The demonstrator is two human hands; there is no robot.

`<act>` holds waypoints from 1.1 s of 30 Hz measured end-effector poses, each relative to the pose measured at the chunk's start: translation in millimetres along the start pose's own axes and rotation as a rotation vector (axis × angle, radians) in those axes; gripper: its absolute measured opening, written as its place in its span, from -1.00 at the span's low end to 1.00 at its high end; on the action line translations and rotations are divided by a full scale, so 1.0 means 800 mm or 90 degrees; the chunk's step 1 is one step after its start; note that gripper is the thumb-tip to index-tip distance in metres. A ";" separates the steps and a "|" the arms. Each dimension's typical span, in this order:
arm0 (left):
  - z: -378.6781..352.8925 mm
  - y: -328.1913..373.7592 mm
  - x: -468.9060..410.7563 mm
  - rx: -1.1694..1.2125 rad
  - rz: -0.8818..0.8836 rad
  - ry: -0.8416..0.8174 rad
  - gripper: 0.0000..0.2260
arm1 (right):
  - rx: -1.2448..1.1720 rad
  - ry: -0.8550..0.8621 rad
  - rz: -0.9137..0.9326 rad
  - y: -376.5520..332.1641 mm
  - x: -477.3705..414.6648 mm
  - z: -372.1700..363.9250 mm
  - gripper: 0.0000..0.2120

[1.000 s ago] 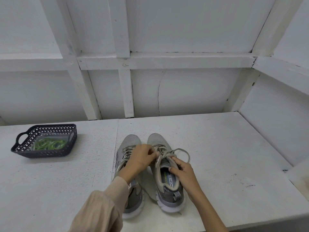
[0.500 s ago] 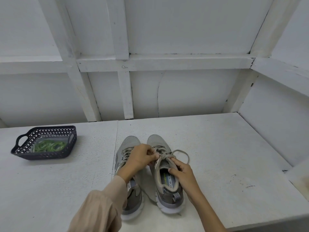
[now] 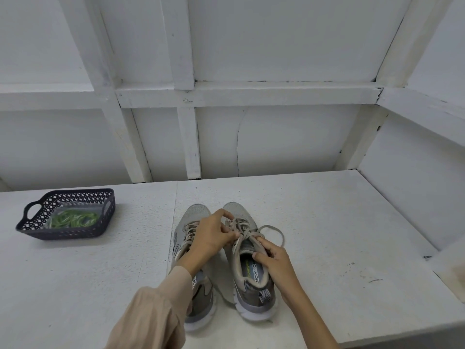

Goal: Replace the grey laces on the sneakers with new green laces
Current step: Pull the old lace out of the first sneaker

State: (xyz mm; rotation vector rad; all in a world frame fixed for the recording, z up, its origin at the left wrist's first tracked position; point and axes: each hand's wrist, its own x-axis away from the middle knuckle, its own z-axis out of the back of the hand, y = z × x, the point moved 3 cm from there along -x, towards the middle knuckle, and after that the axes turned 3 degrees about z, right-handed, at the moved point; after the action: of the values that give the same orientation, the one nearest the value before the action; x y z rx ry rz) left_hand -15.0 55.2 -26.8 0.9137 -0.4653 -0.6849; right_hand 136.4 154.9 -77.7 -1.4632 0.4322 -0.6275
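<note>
Faces a white panelled wall point(image 3: 276, 46) crossed by battens. Works at a white table point(image 3: 339, 222) below it, speckled, seamed down the middle, marked with dark scuffs toward the right. Has two grey sneakers near the front edge, side by side and almost touching, toes pointing away: the left sneaker point(image 3: 197, 214) partly hidden under a beige sleeve point(image 3: 156, 313), the right sneaker point(image 3: 239, 210) in plainer view with printed insole lettering showing. Has a dark perforated basket point(image 3: 63, 234) with cut-out handles well apart from both, far over on the left of the table.

Reaches the left hand point(image 3: 211, 238) across the left sneaker to the right one, fingers curled, pinching the grey lace point(image 3: 268, 226) at the knot above the tongue. Grips the right sneaker with the right hand point(image 3: 274, 260), thumb pressed at the inner edge of the opening, fingers wrapped over the outer side, forefinger up against the knot.

Leaves the green laces point(image 3: 74, 219) in the basket – a loose coiled bundle, seemingly inside clear plastic. Shows the grey lace threaded through the right sneaker's eyelets, one loop spilling out past the outer side; cannot tell whether the knot is loosened.
</note>
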 end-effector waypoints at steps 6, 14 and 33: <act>0.006 0.003 0.003 -0.016 -0.038 0.130 -0.71 | -0.007 0.001 -0.007 0.003 -0.001 0.000 -0.58; 0.004 0.003 0.006 -0.011 -0.049 0.111 -0.63 | -0.004 0.004 -0.002 0.008 -0.004 0.001 -0.60; 0.000 0.013 0.013 -0.097 -0.040 0.006 -0.57 | 0.005 0.002 -0.002 0.007 -0.003 0.003 -0.62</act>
State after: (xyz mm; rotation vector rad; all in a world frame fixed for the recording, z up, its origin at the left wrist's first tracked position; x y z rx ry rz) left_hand -4.1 52.1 -16.8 0.7895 -0.3720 -0.7635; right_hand 136.8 157.8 -83.0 -1.4558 0.4295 -0.6324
